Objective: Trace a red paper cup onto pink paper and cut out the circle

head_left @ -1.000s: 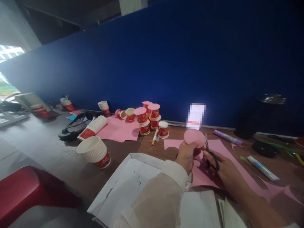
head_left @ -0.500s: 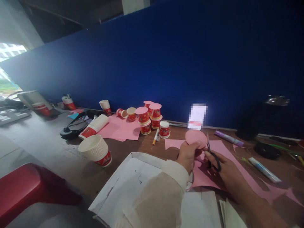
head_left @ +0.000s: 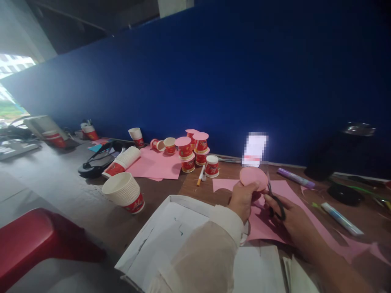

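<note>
My left hand (head_left: 242, 200) pinches a round pink paper disc (head_left: 253, 178) by its lower edge, thumb on top. Black-handled scissors (head_left: 278, 207) are in my right hand (head_left: 287, 213), their blades pointing up along the disc's right edge. Whether the blades touch the paper I cannot tell. Below both hands lies a pink paper sheet (head_left: 269, 228) with cut edges. To the left, red paper cups (head_left: 185, 151) stand stacked in pairs with pink discs between and on top. One more red cup (head_left: 211, 167) stands upside down beside them.
A white box lid (head_left: 152, 240) lies under my left forearm. Nested cups (head_left: 124, 191), pink sheets (head_left: 159, 162) and a black strapped headset (head_left: 91, 167) are further left. A glue stick (head_left: 342, 219), a purple tube (head_left: 295, 178) and a lit phone (head_left: 255, 150) lie around. A blue partition (head_left: 195, 81) closes the back.
The whole view has shifted very slightly. Both hands keep their holds on the disc and the scissors, with almost no visible movement.
</note>
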A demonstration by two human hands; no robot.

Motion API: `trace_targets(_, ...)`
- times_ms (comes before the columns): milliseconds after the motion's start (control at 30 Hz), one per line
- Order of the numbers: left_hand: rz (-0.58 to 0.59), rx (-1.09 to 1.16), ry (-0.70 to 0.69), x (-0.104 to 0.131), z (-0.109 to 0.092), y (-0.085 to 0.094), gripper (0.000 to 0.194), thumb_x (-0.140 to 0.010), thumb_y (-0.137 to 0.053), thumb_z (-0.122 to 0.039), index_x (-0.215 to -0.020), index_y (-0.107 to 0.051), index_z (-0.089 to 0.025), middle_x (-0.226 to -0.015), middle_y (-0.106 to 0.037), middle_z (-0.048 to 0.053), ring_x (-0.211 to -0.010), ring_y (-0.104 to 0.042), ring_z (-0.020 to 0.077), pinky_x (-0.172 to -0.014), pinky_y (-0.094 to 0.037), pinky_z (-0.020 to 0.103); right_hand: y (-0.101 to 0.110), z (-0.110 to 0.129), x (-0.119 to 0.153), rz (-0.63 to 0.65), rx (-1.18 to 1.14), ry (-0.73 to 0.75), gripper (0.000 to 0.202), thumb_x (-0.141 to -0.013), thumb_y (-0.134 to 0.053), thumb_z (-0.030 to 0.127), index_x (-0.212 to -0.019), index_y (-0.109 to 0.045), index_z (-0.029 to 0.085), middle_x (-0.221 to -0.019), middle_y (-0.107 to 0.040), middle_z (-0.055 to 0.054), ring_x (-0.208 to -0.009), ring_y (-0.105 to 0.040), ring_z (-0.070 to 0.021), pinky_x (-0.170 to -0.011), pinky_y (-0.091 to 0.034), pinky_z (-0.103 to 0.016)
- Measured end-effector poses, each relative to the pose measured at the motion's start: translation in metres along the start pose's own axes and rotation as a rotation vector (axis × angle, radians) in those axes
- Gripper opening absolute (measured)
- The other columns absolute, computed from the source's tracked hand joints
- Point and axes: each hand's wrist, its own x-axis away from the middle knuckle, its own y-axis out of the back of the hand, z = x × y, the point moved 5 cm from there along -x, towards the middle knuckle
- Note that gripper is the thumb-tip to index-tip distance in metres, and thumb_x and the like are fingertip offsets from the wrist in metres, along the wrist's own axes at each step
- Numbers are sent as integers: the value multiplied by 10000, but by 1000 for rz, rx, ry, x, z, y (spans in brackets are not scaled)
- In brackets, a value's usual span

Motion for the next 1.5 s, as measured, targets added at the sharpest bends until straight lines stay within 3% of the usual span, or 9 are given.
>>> trace_targets(233,23,-2,0,-1,1,1,409,-606,-875,-291,-940,-719,-114,-831,-721,88,-711,-659,154,-698,-502,274,-2,-1,-2,56,19,-69,514,-758,-700,717,-853,-704,213,-698,-678,-27,-572,-553,-162,-522,-437,-299)
trace_targets(600,-17,-3,10,1,-2,-1,395,-603,-870,-276,-928,-710,-120,-825,-711,77,-693,-642,147,-677,-488,273,1,-4,-3,51,15,-60,516,-746,-738,655,-990,-764,201,-724,-703,-29,-580,-563,-169,-548,-471,-307)
trace_targets(867,-30,-2,16,2,-3,0,399,-587,-893,-263,-912,-709,-124,-822,-721,75,-681,-646,143,-669,-500,267,4,-7,-5,26,69,-70,647,-744,-731,675,-1159,-783,182,-729,-717,-38,-589,-575,-181,-560,-473,-326)
trace_targets(1233,-38,-24,-31,0,-5,0,356,-560,-865,-236,-857,-700,-129,-802,-695,55,-698,-615,126,-683,-484,258,1,3,-1,29,9,-65,489,-703,-762,629,-925,-789,194,-705,-712,-50,-579,-583,-187,-518,-464,-312)
trace_targets(1500,-57,-92,-42,1,-10,1,336,-544,-857,-216,-829,-692,-146,-765,-690,39,-669,-599,118,-676,-465,261,1,-5,-4,26,-6,-72,549,-742,-757,620,-1096,-794,202,-732,-720,-35,-590,-581,-175,-538,-471,-304)
